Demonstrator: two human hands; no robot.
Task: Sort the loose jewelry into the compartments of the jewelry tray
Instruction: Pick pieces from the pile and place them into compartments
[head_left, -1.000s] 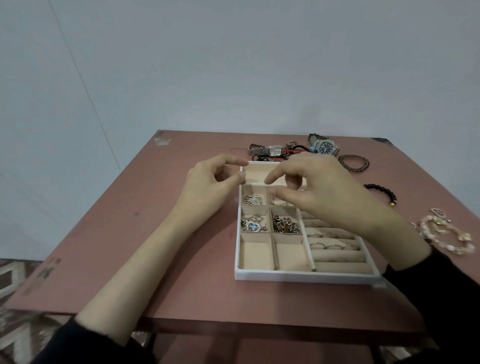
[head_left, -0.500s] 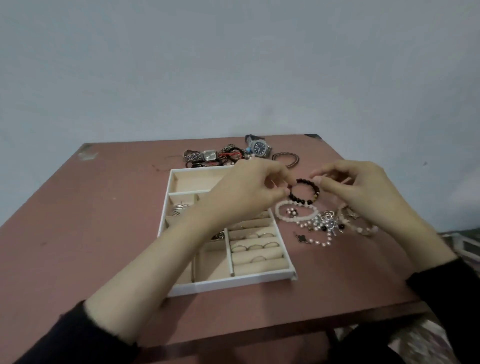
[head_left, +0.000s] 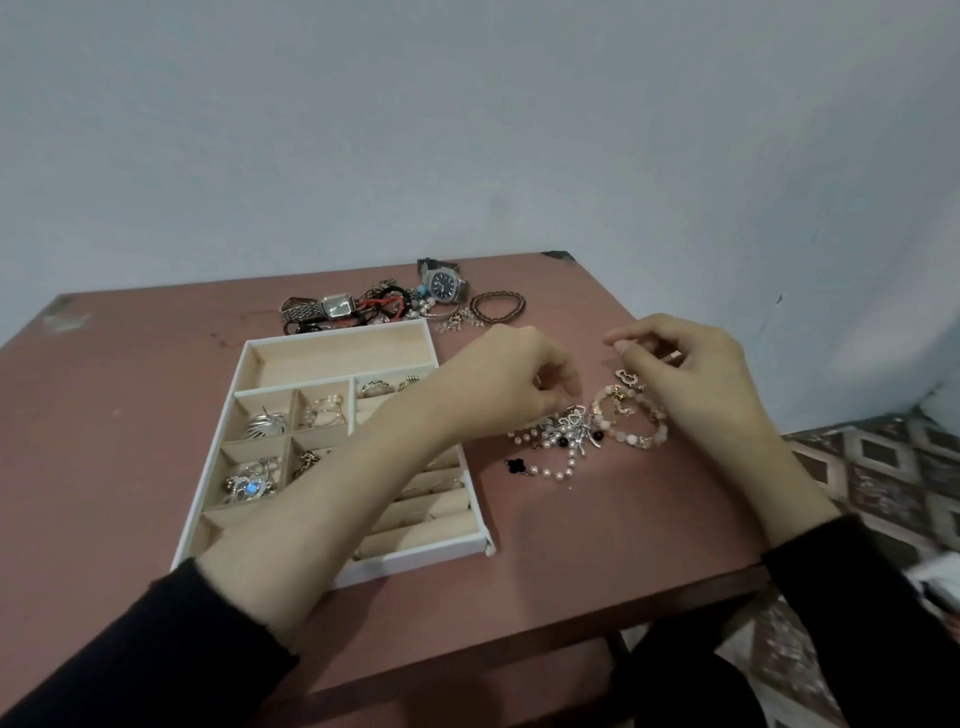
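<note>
The white jewelry tray (head_left: 332, 332) with beige compartments lies left of centre on the reddish table (head_left: 130, 415). Its small cells hold silver pieces, a blue-stone piece (head_left: 252, 486) and rings. My left forearm crosses over the tray. My left hand (head_left: 511, 374) curls its fingers down at the left edge of a loose pile of pearl jewelry (head_left: 566, 441); whether it grips anything is hidden. My right hand (head_left: 685, 374) hovers just behind a pink bead bracelet (head_left: 636, 436), thumb and forefinger pinched on a small piece too tiny to identify.
Behind the tray lie a silver square watch (head_left: 324, 307), a blue-dial watch (head_left: 444, 285), tangled red and black cords and a brown braided bracelet (head_left: 497, 305). A black clover charm (head_left: 517, 465) sits in front of the pile. The table's right edge runs close to my right wrist.
My view and both hands swung right from over the tray to the loose pile. The black bead bracelet held between my hands half a second ago is out of sight now.
</note>
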